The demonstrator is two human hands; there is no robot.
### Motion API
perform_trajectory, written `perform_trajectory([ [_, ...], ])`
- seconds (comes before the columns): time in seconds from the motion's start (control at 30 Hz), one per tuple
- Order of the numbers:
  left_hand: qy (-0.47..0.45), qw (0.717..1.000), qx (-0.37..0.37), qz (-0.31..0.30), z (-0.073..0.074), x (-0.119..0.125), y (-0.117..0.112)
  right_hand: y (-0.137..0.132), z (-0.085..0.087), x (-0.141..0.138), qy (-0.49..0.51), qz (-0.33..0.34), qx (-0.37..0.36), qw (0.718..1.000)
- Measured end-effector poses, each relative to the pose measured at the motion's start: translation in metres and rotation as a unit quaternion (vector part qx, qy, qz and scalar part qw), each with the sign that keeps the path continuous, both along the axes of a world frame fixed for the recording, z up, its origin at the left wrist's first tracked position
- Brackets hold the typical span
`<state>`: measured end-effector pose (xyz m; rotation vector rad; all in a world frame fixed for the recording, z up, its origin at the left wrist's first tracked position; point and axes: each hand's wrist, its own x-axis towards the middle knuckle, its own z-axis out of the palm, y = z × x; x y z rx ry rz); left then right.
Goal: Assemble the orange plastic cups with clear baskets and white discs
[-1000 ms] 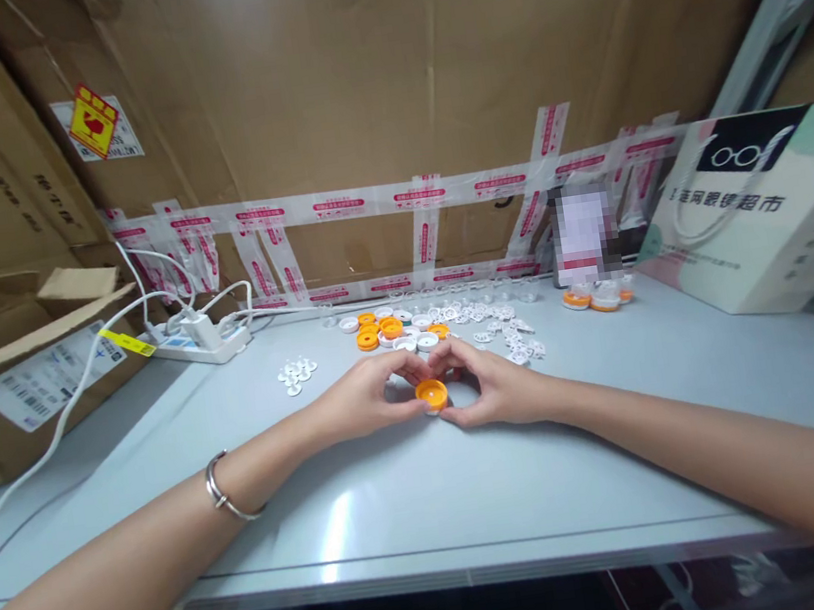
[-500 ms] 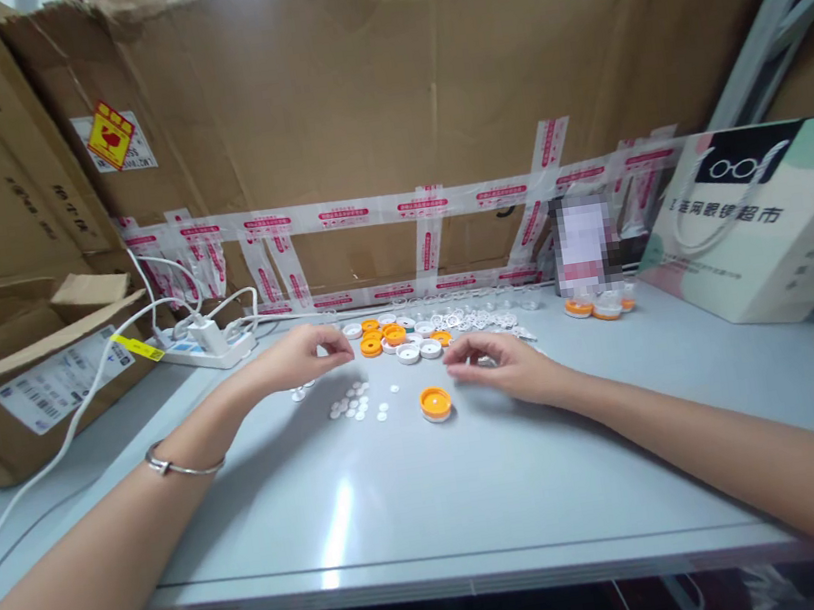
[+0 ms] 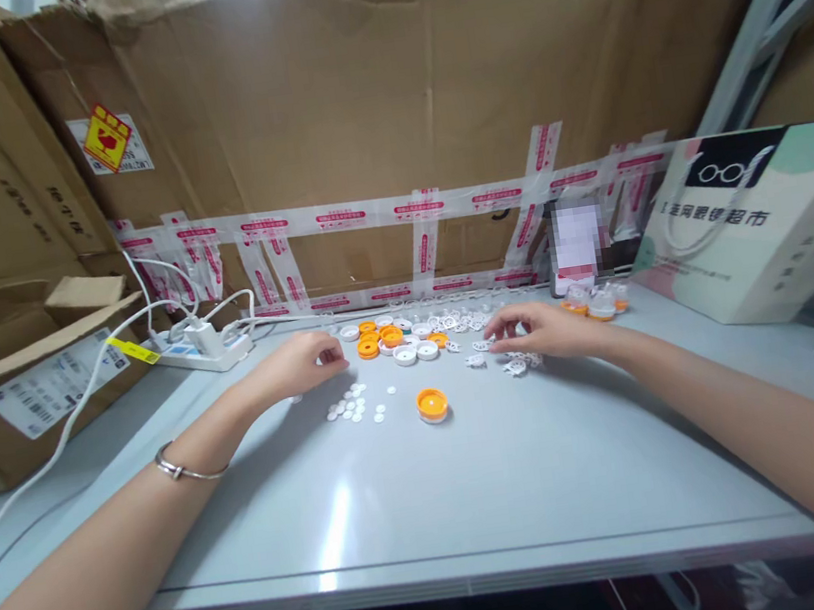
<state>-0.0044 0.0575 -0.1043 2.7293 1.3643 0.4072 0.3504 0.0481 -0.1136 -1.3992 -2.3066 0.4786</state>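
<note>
"Cardboard (image 3: 352, 131) fills 12 o'clock, taking the orange cap (image 3: 432, 403) as the dial's centre. What's that cap like?"

"Round and shiny: a raised orange rim around a sunken orange middle with a pale dot, and white underneath. It sits flat on the grey table (image 3: 440, 492), apart from both hands."

"How are they?"

"Left hand (image 3: 307, 362), at 10 o'clock: loosely curled, thumb near the fingertips; I can't tell whether it holds anything. Right hand (image 3: 532, 330), at 2: half curled, fingertips by a white cut-out piece (image 3: 481, 346); I can't tell whether they grip it."

"Count the rest, big to small."

"One open box (image 3: 59, 384) between 9 and 10, one paper bag (image 3: 739, 248) between 2 and 3, one power strip (image 3: 213, 352) near 10. One heap of caps (image 3: 405, 355) at 11, orange and white, two white ones at its near edge. Roughly a dozen small white discs (image 3: 348, 414) around 9, one alone at 10."

"What's unclear?"

"The bag and both forearms (image 3: 133, 510) are cut off. An upright thing (image 3: 571, 240) between 1 and 2 is blurred out. The heaped caps overlap, as do the cut-outs at 1, so neither can be fully counted."
</note>
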Motion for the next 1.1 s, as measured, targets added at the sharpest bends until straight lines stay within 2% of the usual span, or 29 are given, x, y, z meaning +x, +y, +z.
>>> perform_trajectory([
  [0.1, -0.003, 1.000, 0.008, -0.007, 0.000, 0.002, -0.002, -0.003, -0.005, -0.009, 0.010, 0.047, 0.008, 0.999],
  [0.2, -0.014, 1.000, 0.017, -0.020, 0.001, 0.005, -0.005, -0.004, -0.010, -0.015, 0.015, 0.068, 0.009, 0.998],
  [0.3, -0.040, 0.998, 0.024, -0.033, 0.003, 0.009, -0.009, -0.004, -0.010, -0.020, 0.032, 0.056, 0.021, 0.998],
  [0.4, -0.083, 0.995, 0.028, -0.054, 0.002, 0.016, -0.015, -0.009, -0.008, -0.030, 0.117, 0.023, -0.036, 0.992],
  [0.5, -0.147, 0.985, 0.032, -0.079, 0.000, 0.028, -0.024, -0.019, -0.007, -0.046, 0.248, 0.004, -0.135, 0.959],
  [0.6, -0.218, 0.968, 0.039, -0.117, -0.005, 0.044, -0.037, -0.031, -0.006, -0.063, 0.351, 0.030, -0.197, 0.915],
  [0.7, -0.247, 0.952, 0.056, -0.170, -0.011, 0.059, -0.051, -0.042, -0.004, -0.074, 0.408, 0.039, -0.270, 0.871],
  [0.77, -0.251, 0.948, 0.074, -0.180, -0.014, 0.066, -0.057, -0.046, -0.002, -0.078, 0.419, 0.045, -0.295, 0.858],
  [0.9, -0.261, 0.944, 0.113, -0.169, -0.020, 0.072, -0.062, -0.050, -0.004, -0.082, 0.417, 0.065, -0.299, 0.856],
  [1.0, -0.253, 0.943, 0.134, -0.172, -0.023, 0.072, -0.063, -0.053, -0.007, -0.086, 0.407, 0.072, -0.286, 0.864],
  [1.1, -0.227, 0.936, 0.189, -0.190, -0.025, 0.071, -0.062, -0.053, -0.006, -0.088, 0.390, 0.076, -0.278, 0.875],
])
